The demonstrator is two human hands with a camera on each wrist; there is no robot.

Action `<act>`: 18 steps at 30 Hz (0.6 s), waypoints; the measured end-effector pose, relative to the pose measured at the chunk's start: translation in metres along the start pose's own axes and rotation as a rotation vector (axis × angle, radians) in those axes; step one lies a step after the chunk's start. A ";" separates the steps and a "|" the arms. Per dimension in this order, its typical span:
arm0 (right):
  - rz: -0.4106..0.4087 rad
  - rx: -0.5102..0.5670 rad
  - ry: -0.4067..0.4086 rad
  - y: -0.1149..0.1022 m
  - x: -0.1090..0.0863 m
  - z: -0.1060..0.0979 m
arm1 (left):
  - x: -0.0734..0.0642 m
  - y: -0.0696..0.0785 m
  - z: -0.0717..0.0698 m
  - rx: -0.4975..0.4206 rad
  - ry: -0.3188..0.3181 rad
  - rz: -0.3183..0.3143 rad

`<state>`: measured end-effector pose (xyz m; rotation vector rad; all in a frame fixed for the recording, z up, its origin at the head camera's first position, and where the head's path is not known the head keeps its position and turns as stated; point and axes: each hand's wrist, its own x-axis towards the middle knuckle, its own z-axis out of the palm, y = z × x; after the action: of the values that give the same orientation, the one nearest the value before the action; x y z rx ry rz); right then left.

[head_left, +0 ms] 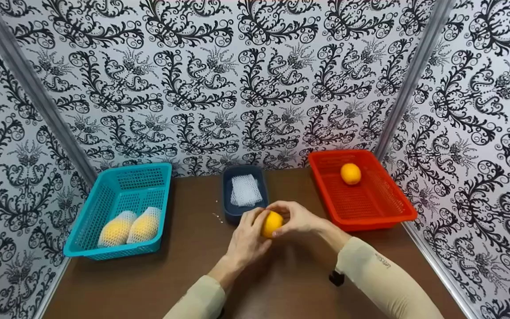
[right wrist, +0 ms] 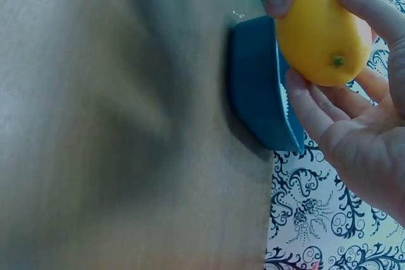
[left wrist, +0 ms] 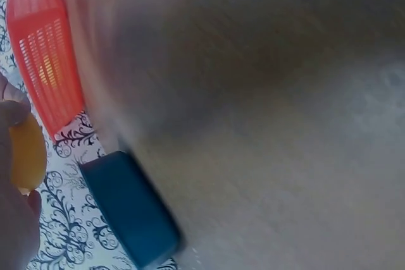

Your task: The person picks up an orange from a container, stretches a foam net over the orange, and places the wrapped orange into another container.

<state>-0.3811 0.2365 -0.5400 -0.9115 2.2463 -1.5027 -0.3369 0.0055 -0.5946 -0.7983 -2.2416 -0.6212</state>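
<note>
We have left hand (head_left: 245, 241) and right hand (head_left: 298, 217) together, both gripping the orange (head_left: 272, 224) between them, just nearside of the dark bin (head_left: 233, 218).

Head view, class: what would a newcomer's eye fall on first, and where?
The red basket at the right, with one orange fruit inside, probably stands out most. The turquoise basket at the left holds two net-wrapped fruits. Near the middle, the left hand and right hand hold another orange fruit near the dark tray.
</note>
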 end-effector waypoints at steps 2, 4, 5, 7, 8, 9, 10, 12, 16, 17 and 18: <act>-0.013 0.041 0.006 0.003 0.000 0.003 | -0.002 -0.002 0.000 -0.016 0.002 -0.051; -0.030 0.071 0.010 0.005 0.000 0.005 | -0.005 -0.002 0.000 -0.035 -0.004 -0.098; -0.038 0.086 0.013 0.007 -0.001 0.007 | -0.006 -0.002 -0.001 -0.047 -0.009 -0.121; -0.057 0.107 0.021 0.009 -0.001 0.010 | -0.009 -0.003 -0.001 -0.071 -0.025 -0.170; -0.067 0.116 0.026 0.011 -0.002 0.012 | -0.010 -0.003 -0.001 -0.086 -0.033 -0.193; -0.076 0.122 0.033 0.013 -0.002 0.015 | -0.011 -0.003 0.000 -0.102 -0.039 -0.216; -0.085 0.128 0.043 0.014 -0.002 0.017 | -0.012 -0.004 0.000 -0.116 -0.044 -0.237; -0.108 0.138 0.058 0.018 -0.001 0.023 | -0.014 -0.005 0.002 -0.139 -0.048 -0.271; -0.127 0.151 0.094 0.028 -0.002 0.034 | -0.020 -0.009 0.007 -0.204 -0.043 -0.331; -0.127 0.145 0.104 0.030 -0.002 0.037 | -0.022 -0.010 0.009 -0.223 -0.044 -0.346; -0.123 0.139 0.115 0.033 -0.002 0.039 | -0.023 -0.010 0.010 -0.242 -0.046 -0.362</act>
<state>-0.3686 0.2181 -0.5859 -0.9594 2.1641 -1.7839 -0.3351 -0.0039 -0.6199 -0.5230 -2.4039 -1.0701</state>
